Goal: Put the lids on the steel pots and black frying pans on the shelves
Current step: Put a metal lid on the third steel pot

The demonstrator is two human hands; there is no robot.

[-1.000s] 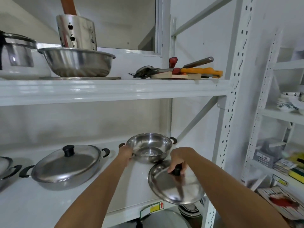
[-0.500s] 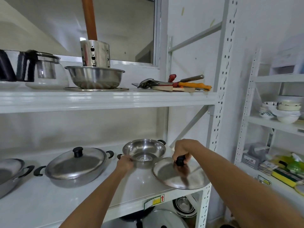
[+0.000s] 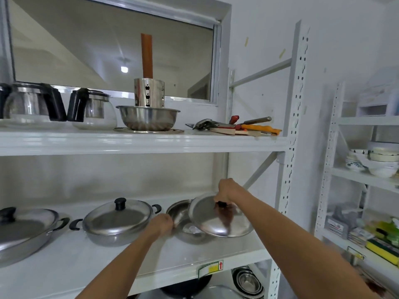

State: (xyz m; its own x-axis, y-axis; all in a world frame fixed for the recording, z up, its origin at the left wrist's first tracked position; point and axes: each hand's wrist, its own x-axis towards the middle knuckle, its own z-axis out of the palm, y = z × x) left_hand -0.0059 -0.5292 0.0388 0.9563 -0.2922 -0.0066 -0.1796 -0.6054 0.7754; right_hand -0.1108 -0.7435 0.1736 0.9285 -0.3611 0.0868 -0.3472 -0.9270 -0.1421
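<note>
An uncovered steel pot (image 3: 180, 212) stands on the middle white shelf (image 3: 86, 260). My left hand (image 3: 162, 223) grips its left handle. My right hand (image 3: 226, 190) is closed on the black knob of a round steel lid (image 3: 218, 219), which is tilted and covers the right part of the pot, leaving the left part of the bowl showing. To the left stand two steel pots with lids on: one (image 3: 117, 221) beside my left hand, another (image 3: 23, 229) at the frame's left edge.
The upper shelf (image 3: 140, 141) carries two glass jugs (image 3: 90, 108), a steel basin (image 3: 148, 117) with a utensil holder, and knives on a board (image 3: 235, 126). A perforated white post (image 3: 291, 147) stands right of the pot. Steel bowls (image 3: 248, 281) sit below; a second rack (image 3: 367, 169) holds crockery.
My right hand has carried the lid up and to the left, from beside the pot to partly over it. My left hand stays on the pot's handle. The camera has tilted upward.
</note>
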